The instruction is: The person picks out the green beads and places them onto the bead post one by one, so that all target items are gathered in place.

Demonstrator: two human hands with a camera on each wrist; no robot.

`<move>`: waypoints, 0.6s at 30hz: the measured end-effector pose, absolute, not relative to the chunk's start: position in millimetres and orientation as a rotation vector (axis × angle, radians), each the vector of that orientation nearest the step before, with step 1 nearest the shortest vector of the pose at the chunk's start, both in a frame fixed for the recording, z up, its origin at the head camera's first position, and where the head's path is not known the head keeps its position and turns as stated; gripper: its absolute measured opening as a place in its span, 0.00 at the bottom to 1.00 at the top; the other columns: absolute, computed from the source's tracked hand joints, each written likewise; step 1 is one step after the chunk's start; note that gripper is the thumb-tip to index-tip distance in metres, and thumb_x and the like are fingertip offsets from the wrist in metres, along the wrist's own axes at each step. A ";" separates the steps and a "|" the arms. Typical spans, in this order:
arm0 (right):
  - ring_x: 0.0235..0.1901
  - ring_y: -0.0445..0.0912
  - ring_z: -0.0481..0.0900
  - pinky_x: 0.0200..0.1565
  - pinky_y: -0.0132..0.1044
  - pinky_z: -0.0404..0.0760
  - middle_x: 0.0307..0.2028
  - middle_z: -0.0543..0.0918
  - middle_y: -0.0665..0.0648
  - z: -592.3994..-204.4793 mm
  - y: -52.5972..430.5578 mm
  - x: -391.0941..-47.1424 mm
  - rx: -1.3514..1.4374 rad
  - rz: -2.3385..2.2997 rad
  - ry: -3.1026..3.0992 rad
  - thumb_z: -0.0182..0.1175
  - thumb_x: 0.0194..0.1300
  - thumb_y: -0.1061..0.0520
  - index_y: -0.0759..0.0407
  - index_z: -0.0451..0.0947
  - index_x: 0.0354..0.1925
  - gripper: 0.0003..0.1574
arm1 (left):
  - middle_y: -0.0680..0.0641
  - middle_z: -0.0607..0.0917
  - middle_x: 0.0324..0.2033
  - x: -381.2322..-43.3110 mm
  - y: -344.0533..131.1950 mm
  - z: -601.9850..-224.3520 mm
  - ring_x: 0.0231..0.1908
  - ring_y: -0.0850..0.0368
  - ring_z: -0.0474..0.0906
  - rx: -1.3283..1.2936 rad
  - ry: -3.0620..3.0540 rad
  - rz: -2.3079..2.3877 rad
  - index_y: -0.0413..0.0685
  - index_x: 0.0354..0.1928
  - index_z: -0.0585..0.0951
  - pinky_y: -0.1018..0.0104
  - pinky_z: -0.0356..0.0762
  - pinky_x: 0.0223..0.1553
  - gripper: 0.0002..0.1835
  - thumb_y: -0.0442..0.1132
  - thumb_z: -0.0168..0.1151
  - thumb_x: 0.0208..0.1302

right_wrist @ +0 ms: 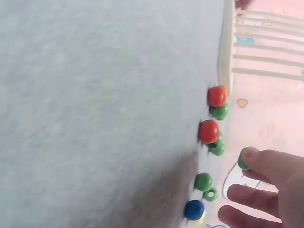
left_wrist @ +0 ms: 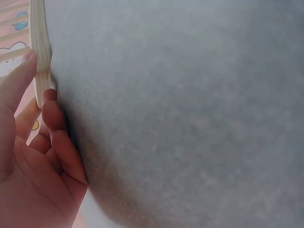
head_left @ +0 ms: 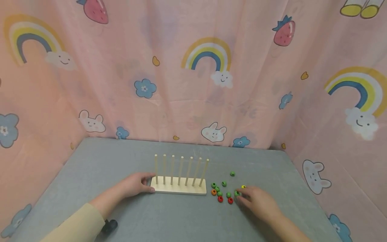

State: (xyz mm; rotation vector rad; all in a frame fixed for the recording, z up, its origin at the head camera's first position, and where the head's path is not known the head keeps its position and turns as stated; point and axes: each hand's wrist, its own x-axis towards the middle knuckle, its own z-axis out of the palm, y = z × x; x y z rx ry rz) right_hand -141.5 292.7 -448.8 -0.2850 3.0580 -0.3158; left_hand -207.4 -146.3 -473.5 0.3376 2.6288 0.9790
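On the table lies a pale wooden peg board (head_left: pixel 178 190) with a row of several upright thin rods. My left hand (head_left: pixel 133 185) grips its left end, thumb at the front edge and fingers behind; the left wrist view shows the board's edge (left_wrist: pixel 42 57) between thumb and fingers. To the right of the board, my right hand (head_left: pixel 260 201) pinches a green bead (right_wrist: pixel 243 160) between thumb and index finger. Around it lie loose beads: several green, two red beads (right_wrist: pixel 209 131), an orange bead (head_left: pixel 214 192) and a yellow bead (head_left: pixel 243 187). A blue bead (right_wrist: pixel 194 210) shows only in the right wrist view.
The grey table (head_left: pixel 181 218) is enclosed by a pink patterned curtain (head_left: pixel 169 111) at the back and sides. A small black object (head_left: pixel 110 226) sits beside the left sleeve. One green bead (head_left: pixel 232 173) lies farther back than the others.
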 end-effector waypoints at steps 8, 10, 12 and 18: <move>0.30 0.37 0.75 0.36 0.40 0.77 0.33 0.82 0.40 -435.1 280.4 -145.2 -0.277 -0.456 3.117 0.69 0.63 0.49 0.46 0.87 0.49 0.15 | 0.52 0.73 0.23 -208.3 -146.2 -471.7 0.25 0.58 0.66 0.328 2.627 0.971 0.48 0.64 0.78 0.62 0.61 0.28 0.35 0.49 0.76 0.54; 0.33 0.39 0.77 0.38 0.42 0.79 0.35 0.83 0.42 -430.9 275.2 -146.0 -0.272 -0.475 3.131 0.69 0.63 0.48 0.47 0.86 0.50 0.16 | 0.52 0.73 0.23 -208.5 -146.1 -471.4 0.26 0.58 0.66 0.325 2.630 0.962 0.49 0.64 0.78 0.62 0.60 0.28 0.35 0.49 0.76 0.54; 0.36 0.40 0.79 0.40 0.44 0.80 0.39 0.85 0.44 -427.3 269.4 -146.7 -0.266 -0.490 3.146 0.69 0.63 0.48 0.48 0.86 0.50 0.17 | 0.52 0.73 0.23 -208.6 -145.9 -471.3 0.26 0.58 0.66 0.325 2.631 0.956 0.49 0.64 0.78 0.62 0.61 0.28 0.34 0.49 0.76 0.54; 0.36 0.41 0.79 0.39 0.43 0.80 0.37 0.84 0.44 -419.1 252.5 -150.1 -0.268 -0.556 3.165 0.67 0.65 0.49 0.48 0.85 0.51 0.16 | 0.52 0.73 0.23 -208.2 -145.3 -471.5 0.25 0.58 0.66 0.320 2.623 0.956 0.49 0.63 0.78 0.62 0.61 0.28 0.34 0.48 0.76 0.54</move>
